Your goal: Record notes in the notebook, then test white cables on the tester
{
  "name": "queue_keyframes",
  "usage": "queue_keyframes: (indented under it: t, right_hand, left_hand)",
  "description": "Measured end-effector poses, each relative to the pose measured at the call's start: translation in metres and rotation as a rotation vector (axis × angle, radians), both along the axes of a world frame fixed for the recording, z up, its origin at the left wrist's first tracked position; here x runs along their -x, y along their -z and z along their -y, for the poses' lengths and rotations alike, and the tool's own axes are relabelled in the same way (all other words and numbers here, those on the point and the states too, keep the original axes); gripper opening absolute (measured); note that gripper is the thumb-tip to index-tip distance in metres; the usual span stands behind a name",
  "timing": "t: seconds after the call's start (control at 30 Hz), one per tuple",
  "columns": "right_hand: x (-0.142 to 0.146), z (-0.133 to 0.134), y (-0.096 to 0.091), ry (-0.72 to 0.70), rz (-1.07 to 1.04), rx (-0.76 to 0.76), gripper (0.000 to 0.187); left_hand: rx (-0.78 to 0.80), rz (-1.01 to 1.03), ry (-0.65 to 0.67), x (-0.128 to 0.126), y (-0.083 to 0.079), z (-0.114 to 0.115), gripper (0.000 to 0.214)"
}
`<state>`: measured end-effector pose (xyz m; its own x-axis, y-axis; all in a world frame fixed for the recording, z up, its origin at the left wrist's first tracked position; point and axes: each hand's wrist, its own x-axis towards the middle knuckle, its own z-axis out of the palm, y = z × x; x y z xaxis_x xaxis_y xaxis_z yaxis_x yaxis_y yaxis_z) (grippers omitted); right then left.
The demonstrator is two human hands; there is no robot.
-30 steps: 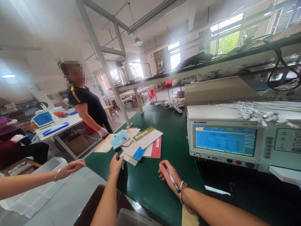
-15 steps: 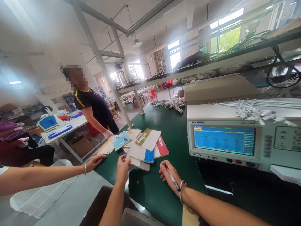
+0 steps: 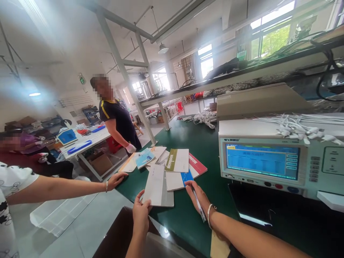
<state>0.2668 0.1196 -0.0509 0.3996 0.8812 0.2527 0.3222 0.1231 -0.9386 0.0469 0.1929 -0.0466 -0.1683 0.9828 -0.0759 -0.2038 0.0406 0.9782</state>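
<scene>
At the bottom centre, the left hand (image 3: 141, 216) is pinching the near edge of a grey booklet (image 3: 157, 184), thumb on top. The booklet is lying flat on the green bench (image 3: 185, 220) at the near side of the pile, a grip that probably suits sliding it alone.

Just right of it, the right hand (image 3: 201, 197) is clasping a pen (image 3: 199, 207), which is lying along the fingers and leaving the tips free. Those tips are pressing on a white booklet (image 3: 176, 181) with a blue corner, seemingly pinning it.

At lower left, another person's hand (image 3: 116, 179) is resting on the bench edge. Further up, the pile (image 3: 177, 160) is fanning out, its covers overlapping so that each one shows.

At centre right a tester (image 3: 262, 161) is glowing blue, with cables (image 3: 295, 127) heaped on top. Beyond, a gloved person (image 3: 118, 122) is standing at the bench's far edge.
</scene>
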Motion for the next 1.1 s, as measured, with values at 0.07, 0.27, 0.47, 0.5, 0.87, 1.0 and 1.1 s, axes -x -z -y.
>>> queue_keyframes:
  t: [0.07,0.27,0.47,0.5,0.87,1.0,1.1]
  right_hand:
    - [-0.001,-0.001,0.001,0.000,0.004,0.014,0.040]
    - [-0.002,-0.001,0.003,-0.005,-0.002,-0.007,0.038]
    - [-0.001,-0.002,0.001,0.042,-0.090,-0.060,0.037]
    - [-0.001,-0.003,0.000,0.057,-0.112,-0.073,0.037]
    - [-0.006,0.002,-0.003,0.141,-0.144,-0.142,0.033]
    - [-0.009,0.009,-0.005,0.146,-0.133,-0.132,0.030]
    - [-0.013,0.009,-0.004,0.140,-0.132,-0.123,0.030]
  left_hand:
    - [0.013,0.032,0.005,0.001,0.002,0.000,0.048]
    - [-0.037,0.002,-0.046,0.015,-0.006,-0.009,0.048]
    - [-0.187,-0.011,-0.177,0.043,-0.022,0.030,0.052]
    - [-0.192,-0.049,-0.106,0.039,-0.017,0.045,0.051]
    - [-0.516,-0.934,0.390,-0.011,0.012,0.115,0.031]
    - [-0.490,-0.923,0.461,-0.006,-0.010,0.107,0.018]
    - [-0.473,-0.877,0.458,-0.003,-0.013,0.105,0.018]
